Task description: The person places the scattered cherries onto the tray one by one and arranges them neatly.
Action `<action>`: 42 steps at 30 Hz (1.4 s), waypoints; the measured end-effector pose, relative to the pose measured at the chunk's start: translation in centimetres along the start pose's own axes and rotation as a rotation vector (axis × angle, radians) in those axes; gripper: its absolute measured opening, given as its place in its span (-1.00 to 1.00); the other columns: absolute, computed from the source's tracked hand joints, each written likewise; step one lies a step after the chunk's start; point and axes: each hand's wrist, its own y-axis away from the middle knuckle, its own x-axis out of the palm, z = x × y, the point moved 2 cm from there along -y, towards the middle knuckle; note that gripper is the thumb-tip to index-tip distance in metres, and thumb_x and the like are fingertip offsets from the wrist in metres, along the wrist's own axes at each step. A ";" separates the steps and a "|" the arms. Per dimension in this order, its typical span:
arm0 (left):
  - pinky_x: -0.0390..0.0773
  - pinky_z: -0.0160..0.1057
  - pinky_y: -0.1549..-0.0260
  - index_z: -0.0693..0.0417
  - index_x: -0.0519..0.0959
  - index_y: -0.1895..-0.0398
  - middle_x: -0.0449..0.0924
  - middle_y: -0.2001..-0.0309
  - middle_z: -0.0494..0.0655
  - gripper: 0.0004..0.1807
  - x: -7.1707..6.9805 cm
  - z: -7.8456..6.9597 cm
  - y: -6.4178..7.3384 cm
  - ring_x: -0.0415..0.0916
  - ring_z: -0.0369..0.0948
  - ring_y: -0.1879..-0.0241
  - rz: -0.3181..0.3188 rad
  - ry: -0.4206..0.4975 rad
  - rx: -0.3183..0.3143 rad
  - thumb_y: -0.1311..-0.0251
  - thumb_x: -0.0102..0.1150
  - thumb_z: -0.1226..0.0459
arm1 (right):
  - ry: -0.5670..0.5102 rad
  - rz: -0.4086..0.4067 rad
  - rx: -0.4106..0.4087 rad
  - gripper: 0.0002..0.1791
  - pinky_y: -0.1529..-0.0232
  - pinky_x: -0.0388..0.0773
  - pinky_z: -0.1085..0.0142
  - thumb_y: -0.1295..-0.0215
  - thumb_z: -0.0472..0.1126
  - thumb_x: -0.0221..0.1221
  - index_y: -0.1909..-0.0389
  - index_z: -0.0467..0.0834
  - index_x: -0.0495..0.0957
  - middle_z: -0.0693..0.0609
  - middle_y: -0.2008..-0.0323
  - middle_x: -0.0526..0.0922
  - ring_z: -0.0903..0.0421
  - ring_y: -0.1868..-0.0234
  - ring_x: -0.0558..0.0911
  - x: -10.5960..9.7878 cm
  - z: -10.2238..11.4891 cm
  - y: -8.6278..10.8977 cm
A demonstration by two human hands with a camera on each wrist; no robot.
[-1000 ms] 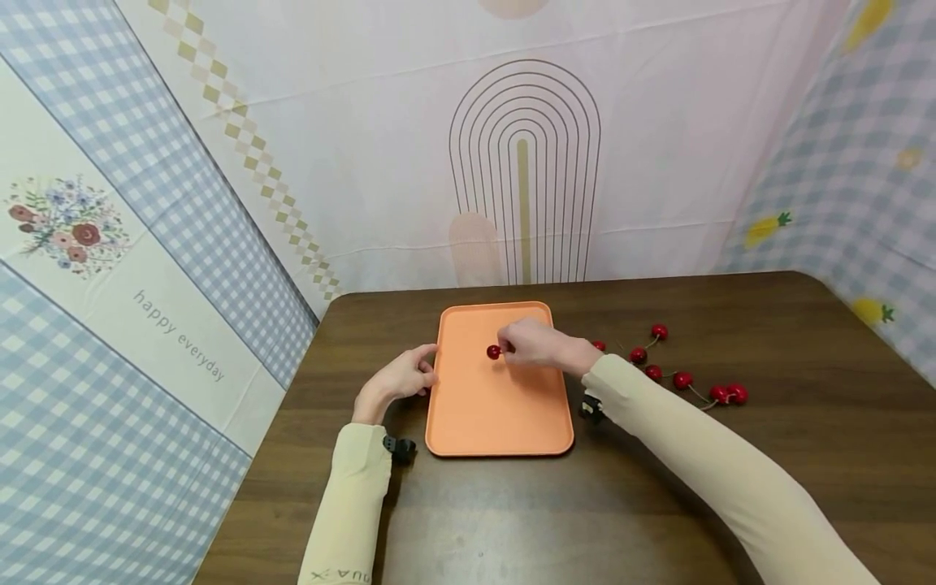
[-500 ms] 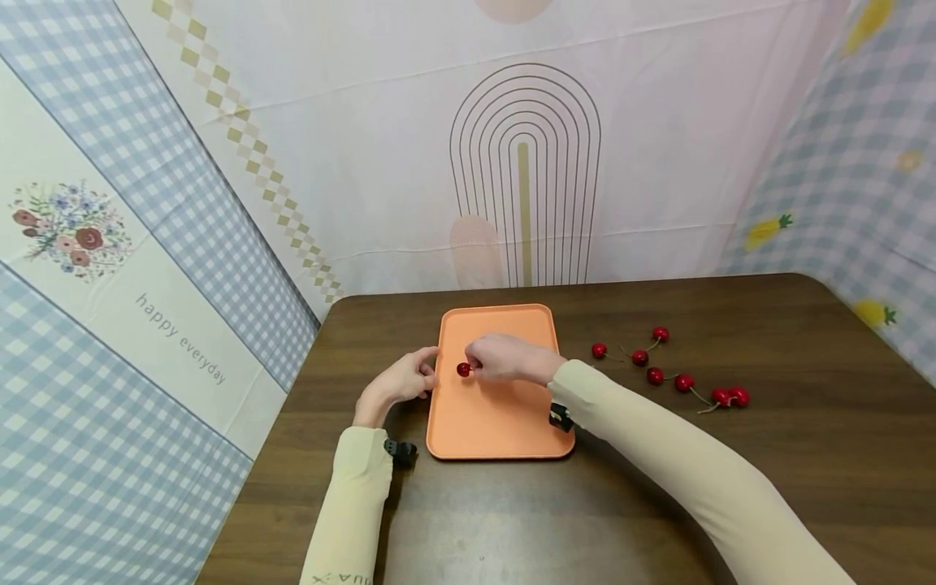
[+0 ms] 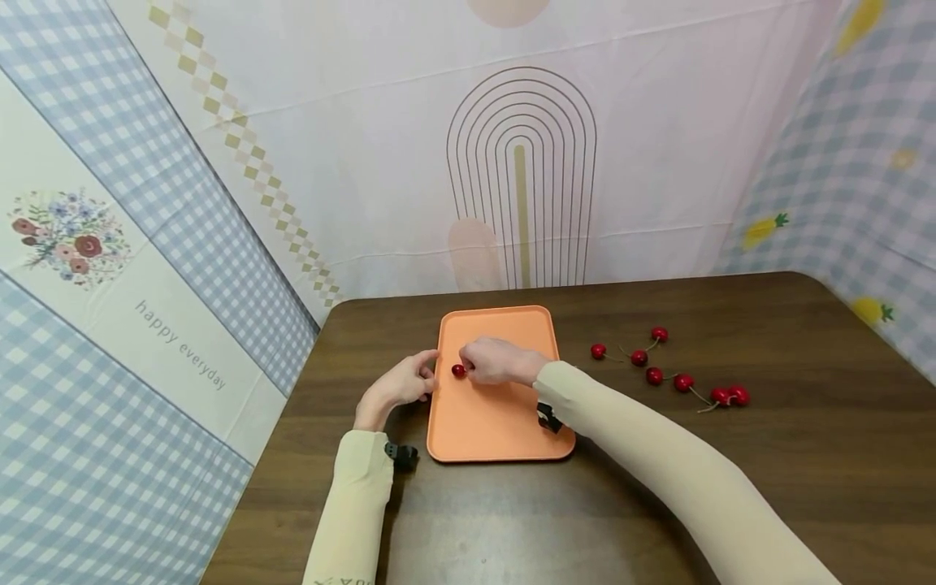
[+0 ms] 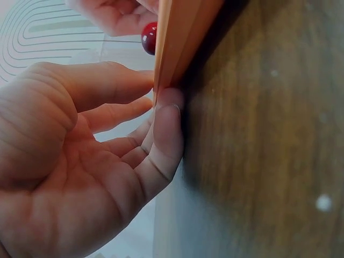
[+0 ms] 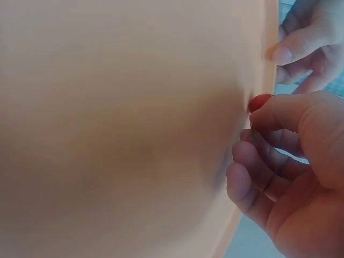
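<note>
In the head view, a dark red cherry point(image 3: 458, 370) is over the left part of the orange tray point(image 3: 497, 431), low against its surface. My right hand point(image 3: 493, 361) pinches it by the stem; in the right wrist view, the red fruit point(image 5: 260, 102) shows just past the thumb and fingertips. My left hand point(image 3: 398, 386) holds the tray's left rim. The left wrist view has its thumb and curled fingers point(image 4: 167, 131) at the tray edge point(image 4: 174, 48), some low by the tabletop. Whether any fingertip reaches under the tray is hard to tell.
Several cherries with stems, among them one red cherry point(image 3: 683, 382), lie on the brown wooden table point(image 3: 804, 471) right of the tray. Behind the table hangs a patterned cloth point(image 3: 366, 162). A small black device point(image 3: 402, 457) is strapped to the left wrist, another point(image 3: 548, 417) to the right.
My right hand has carried the cherry leftward and nearer across the tray, slowing over the last half second. The left hand stays at the rim.
</note>
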 end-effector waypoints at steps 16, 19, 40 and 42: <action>0.57 -0.28 0.40 0.18 0.19 -0.47 0.53 0.31 0.06 -0.31 -0.1 0.1 0.1 0.48 -0.19 0.44 -0.004 0.002 -0.006 -0.23 0.06 0.48 | 0.016 0.010 0.066 -0.83 0.43 0.32 0.36 -0.28 -0.27 0.15 0.51 -0.06 0.48 0.10 0.52 0.49 0.18 0.50 0.42 0.0 -0.4 -0.4; 0.58 -0.27 0.38 0.16 0.19 -0.47 0.53 0.29 0.06 -0.30 -0.1 0.1 0.0 0.48 -0.18 0.42 -0.004 0.009 -0.021 -0.24 0.06 0.48 | 0.017 0.008 0.059 -0.83 0.44 0.32 0.36 -0.28 -0.26 0.15 0.51 -0.05 0.48 0.10 0.52 0.49 0.18 0.50 0.42 -0.1 -0.5 -0.3; 0.55 -0.29 0.41 0.17 0.18 -0.48 0.50 0.31 0.06 -0.30 0.0 0.1 0.1 0.46 -0.19 0.44 -0.001 0.007 0.003 -0.25 0.05 0.47 | 0.028 -0.077 0.018 -0.92 0.41 0.40 0.34 -0.28 -0.26 0.13 0.41 -0.08 0.52 0.08 0.47 0.56 0.18 0.47 0.47 -5.6 -4.6 4.8; 0.55 -0.29 0.41 0.18 0.17 -0.48 0.50 0.31 0.06 -0.30 -0.1 0.1 0.1 0.46 -0.19 0.44 0.001 0.008 0.003 -0.24 0.04 0.48 | 0.020 -0.099 0.006 -0.92 0.43 0.41 0.33 -0.29 -0.25 0.13 0.40 -0.07 0.53 0.08 0.47 0.56 0.17 0.48 0.47 -6.1 -5.2 5.3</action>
